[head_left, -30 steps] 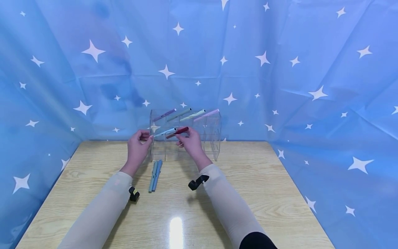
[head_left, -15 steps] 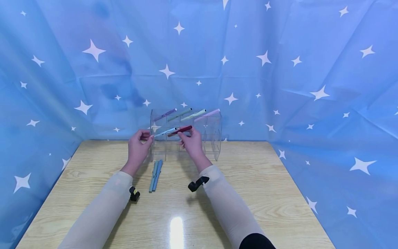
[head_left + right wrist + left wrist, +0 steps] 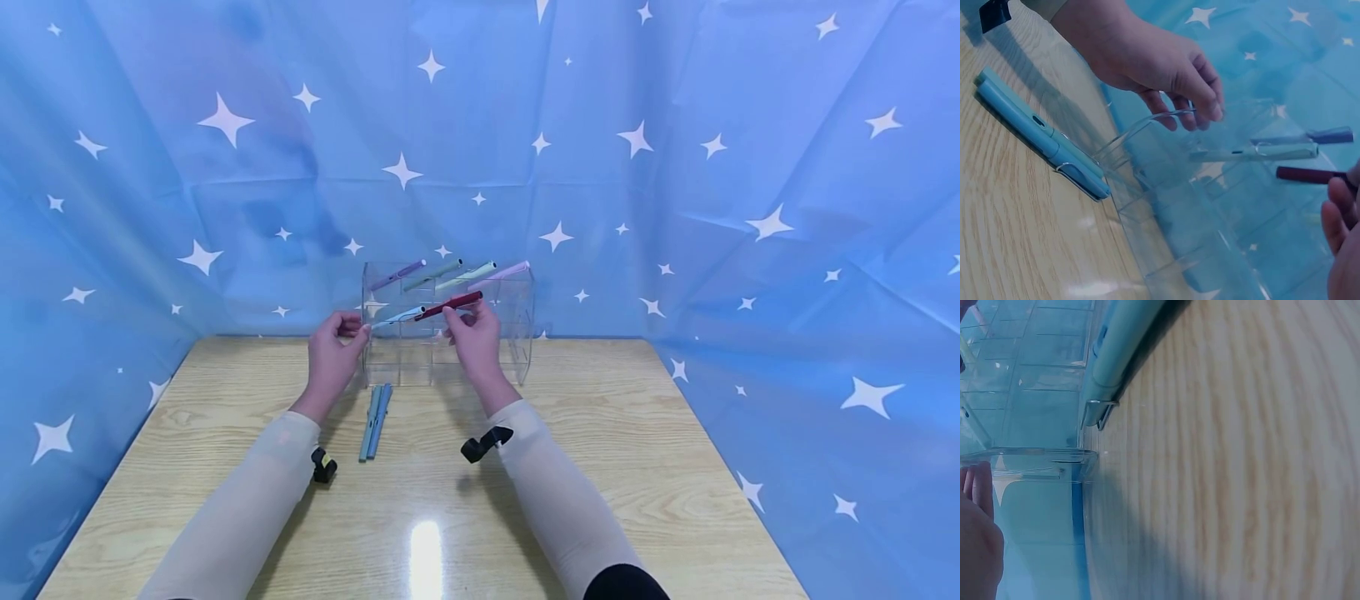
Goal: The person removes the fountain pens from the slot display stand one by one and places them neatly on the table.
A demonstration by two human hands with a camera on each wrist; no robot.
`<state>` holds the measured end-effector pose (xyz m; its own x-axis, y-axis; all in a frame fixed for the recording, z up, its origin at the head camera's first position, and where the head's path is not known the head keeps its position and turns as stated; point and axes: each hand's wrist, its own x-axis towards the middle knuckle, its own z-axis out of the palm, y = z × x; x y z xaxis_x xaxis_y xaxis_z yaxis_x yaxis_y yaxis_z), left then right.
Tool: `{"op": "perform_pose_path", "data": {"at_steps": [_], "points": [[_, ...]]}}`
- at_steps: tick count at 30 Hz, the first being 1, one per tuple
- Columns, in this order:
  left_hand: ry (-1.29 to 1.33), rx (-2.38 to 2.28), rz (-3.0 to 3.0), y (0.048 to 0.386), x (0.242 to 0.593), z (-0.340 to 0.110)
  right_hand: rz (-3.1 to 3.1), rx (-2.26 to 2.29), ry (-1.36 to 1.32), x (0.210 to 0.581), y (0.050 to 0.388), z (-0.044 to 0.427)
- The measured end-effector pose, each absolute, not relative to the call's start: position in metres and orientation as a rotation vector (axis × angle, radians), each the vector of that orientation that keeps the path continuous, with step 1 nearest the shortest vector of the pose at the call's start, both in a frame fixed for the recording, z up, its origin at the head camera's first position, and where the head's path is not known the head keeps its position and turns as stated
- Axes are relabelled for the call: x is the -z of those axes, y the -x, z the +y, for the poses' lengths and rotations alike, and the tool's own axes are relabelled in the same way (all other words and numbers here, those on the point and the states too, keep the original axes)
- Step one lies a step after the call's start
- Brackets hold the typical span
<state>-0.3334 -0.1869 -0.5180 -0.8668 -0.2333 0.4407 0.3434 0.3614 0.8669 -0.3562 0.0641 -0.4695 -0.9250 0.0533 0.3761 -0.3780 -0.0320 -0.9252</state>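
Note:
A clear acrylic pen organizer (image 3: 416, 374) with several compartments stands at the back of the table. My left hand (image 3: 333, 354) holds its left side wall, thumb and fingers at the edge, as the right wrist view (image 3: 1147, 56) shows. Between thumb and fingers my right hand (image 3: 477, 346) pinches a dark red pen (image 3: 450, 305), tilted up to the right in front of the organizer. A light blue pen (image 3: 399, 317) leans in a left compartment of the middle row. Along the top row lean a purple pen (image 3: 398, 274), a green pen (image 3: 433, 275), a mint pen (image 3: 468, 275) and a lilac pen (image 3: 501, 274).
Two capped pens, a teal pen (image 3: 369, 423) and a blue pen (image 3: 380, 422), lie side by side on the wooden table (image 3: 637, 467) before the organizer. A blue star-patterned cloth (image 3: 480, 125) hangs close behind and at both sides.
My right hand has moved right and slightly up with the dark red pen, which now sits right of the light blue pen's end. My left hand keeps its place on the organizer.

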Motion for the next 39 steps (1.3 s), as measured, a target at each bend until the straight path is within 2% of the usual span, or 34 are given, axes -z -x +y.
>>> {"op": "perform_pose_path", "data": {"at_steps": [25,39], "points": [[0.088,1.53,-2.138,0.333,0.518,-0.187,-1.96,-1.95,-0.424,0.456,0.34,0.093],[0.085,1.525,-2.149,0.333,0.518,-0.187,-1.945,-2.131,-0.478,0.463,0.33,0.098]]}}
